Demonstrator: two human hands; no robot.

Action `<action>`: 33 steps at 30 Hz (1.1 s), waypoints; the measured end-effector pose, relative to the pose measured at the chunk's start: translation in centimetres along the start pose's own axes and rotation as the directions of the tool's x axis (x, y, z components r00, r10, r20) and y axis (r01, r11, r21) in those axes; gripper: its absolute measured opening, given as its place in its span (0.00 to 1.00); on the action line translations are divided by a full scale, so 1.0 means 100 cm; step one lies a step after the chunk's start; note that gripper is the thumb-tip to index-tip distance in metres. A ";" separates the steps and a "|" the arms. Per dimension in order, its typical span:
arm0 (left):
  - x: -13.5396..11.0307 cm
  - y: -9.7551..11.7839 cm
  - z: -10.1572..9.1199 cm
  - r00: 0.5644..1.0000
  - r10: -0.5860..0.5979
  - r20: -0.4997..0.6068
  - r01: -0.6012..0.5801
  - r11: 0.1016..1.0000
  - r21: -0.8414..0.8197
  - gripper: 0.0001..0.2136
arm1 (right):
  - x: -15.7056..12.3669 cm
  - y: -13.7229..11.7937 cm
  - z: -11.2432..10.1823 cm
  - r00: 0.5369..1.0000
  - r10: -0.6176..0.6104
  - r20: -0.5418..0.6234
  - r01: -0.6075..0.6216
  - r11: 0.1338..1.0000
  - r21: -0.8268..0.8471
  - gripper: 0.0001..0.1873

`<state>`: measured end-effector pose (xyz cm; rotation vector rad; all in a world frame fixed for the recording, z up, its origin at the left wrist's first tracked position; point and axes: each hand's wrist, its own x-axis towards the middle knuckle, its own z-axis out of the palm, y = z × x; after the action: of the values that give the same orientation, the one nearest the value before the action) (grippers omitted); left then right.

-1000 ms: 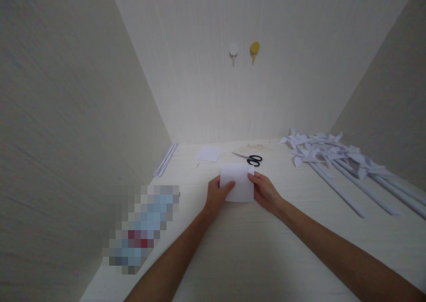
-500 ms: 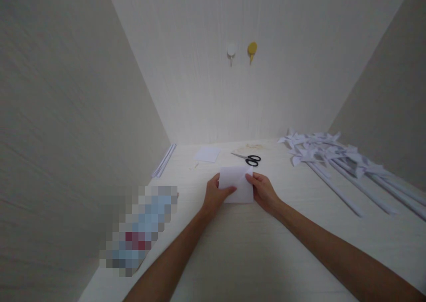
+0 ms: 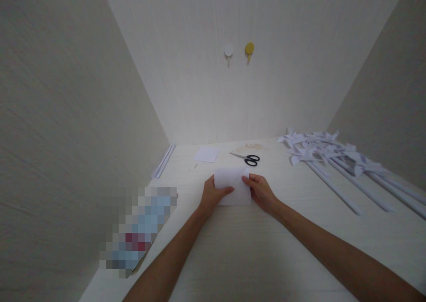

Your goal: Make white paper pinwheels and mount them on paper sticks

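A white square sheet of paper (image 3: 233, 197) is held between both hands above the table. My left hand (image 3: 211, 195) grips its left edge, the thumb lying across the front face. My right hand (image 3: 261, 190) pinches the upper right part, where a corner looks slightly bent over. The fingers behind the paper are hidden. Just beyond the paper lies a pair of scissors (image 3: 250, 159) with black handles, its blades pointing left. Another white paper sheet (image 3: 206, 154) rests flat to the left of the scissors.
White paper pinwheels (image 3: 319, 149) on rolled paper sticks (image 3: 336, 186) are piled at the right. Thin paper rolls (image 3: 163, 161) lie by the left wall. Nearer on the left is a blurred-out object (image 3: 143, 231). A white hook (image 3: 228, 51) and a yellow hook (image 3: 249, 50) hang on the back wall.
The held paper and both hands have shifted slightly left and down in the view. The grip looks much the same, and the surroundings have moved only a little with the camera.
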<state>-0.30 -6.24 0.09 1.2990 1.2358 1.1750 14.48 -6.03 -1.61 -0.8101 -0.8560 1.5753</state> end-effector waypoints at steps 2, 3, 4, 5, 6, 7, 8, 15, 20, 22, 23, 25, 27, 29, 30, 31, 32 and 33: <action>-0.001 0.001 0.000 1.000 -0.004 -0.007 0.004 1.000 0.004 0.17 | 0.000 -0.001 0.001 1.000 0.000 -0.001 0.000 1.000 0.001 0.10; -0.001 0.001 0.001 1.000 -0.008 -0.009 0.008 1.000 0.005 0.17 | 0.000 -0.001 0.001 1.000 0.001 -0.001 -0.001 1.000 0.001 0.10; -0.001 0.001 0.001 1.000 -0.012 -0.011 0.012 1.000 0.004 0.16 | 0.000 -0.001 0.001 1.000 0.001 -0.001 -0.001 1.000 0.000 0.10; -0.001 0.001 0.001 1.000 -0.015 -0.011 0.015 1.000 0.003 0.16 | 0.000 -0.001 0.001 1.000 -0.001 0.001 0.001 1.000 -0.003 0.10; -0.001 0.001 0.001 1.000 -0.018 -0.010 0.018 1.000 0.002 0.16 | 0.000 -0.001 0.001 1.000 -0.005 0.004 0.005 1.000 -0.007 0.10; -0.001 0.001 0.001 1.000 -0.022 -0.012 0.022 1.000 0.003 0.16 | 0.001 0.000 0.000 1.000 -0.009 0.009 0.009 1.000 -0.013 0.10; 0.000 0.001 0.001 1.000 -0.025 -0.015 0.026 1.000 0.007 0.16 | 0.001 0.001 -0.001 1.000 -0.013 0.016 0.013 1.000 -0.018 0.09; 0.002 -0.004 0.002 0.998 -0.047 -0.037 0.048 0.999 0.017 0.17 | 0.002 0.004 -0.006 0.999 -0.025 0.037 0.027 0.998 -0.058 0.09; 0.000 -0.001 0.004 0.996 -0.072 -0.059 0.073 0.997 0.014 0.17 | 0.001 0.005 -0.007 0.998 -0.039 0.048 0.043 0.995 -0.089 0.08; -0.001 0.000 0.005 0.995 -0.078 -0.056 0.079 0.997 0.013 0.17 | 0.002 0.006 -0.007 0.998 -0.040 0.051 0.045 0.995 -0.094 0.08; -0.001 0.000 0.005 0.996 -0.079 -0.049 0.079 0.997 0.014 0.17 | 0.001 0.006 -0.008 0.998 -0.039 0.051 0.043 0.995 -0.091 0.09; -0.001 0.000 0.004 0.996 -0.077 -0.037 0.077 0.997 0.011 0.16 | 0.001 0.006 -0.007 0.998 -0.034 0.049 0.038 0.996 -0.082 0.09; 0.000 -0.001 0.004 0.997 -0.072 -0.015 0.072 0.997 -0.010 0.16 | 0.000 0.005 -0.006 0.999 -0.029 0.040 0.033 0.996 -0.081 0.10; 0.000 -0.002 0.003 0.998 -0.066 0.012 0.066 0.997 -0.044 0.17 | -0.001 0.003 -0.005 1.000 -0.022 0.021 0.024 0.997 -0.077 0.10; 0.000 -0.003 0.003 0.998 -0.064 0.022 0.065 0.996 -0.058 0.17 | -0.001 0.002 -0.004 1.000 -0.017 0.012 0.018 0.997 -0.069 0.10; 0.000 -0.003 0.002 0.998 -0.062 0.025 0.064 0.996 -0.066 0.17 | -0.002 0.001 -0.003 1.000 -0.011 0.000 0.011 0.998 -0.057 0.10; 0.000 -0.003 0.002 0.998 -0.060 0.022 0.062 0.995 -0.074 0.17 | -0.002 0.001 -0.002 1.000 -0.005 -0.013 0.004 0.999 -0.045 0.11; 0.001 -0.003 0.002 0.998 -0.059 0.018 0.061 0.994 -0.089 0.16 | -0.002 0.000 -0.001 1.000 0.001 -0.027 -0.002 1.000 -0.031 0.11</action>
<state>-0.13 -6.14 -0.27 1.1950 1.1896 1.1623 14.63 -6.20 -1.67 -0.8528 -0.8627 1.5521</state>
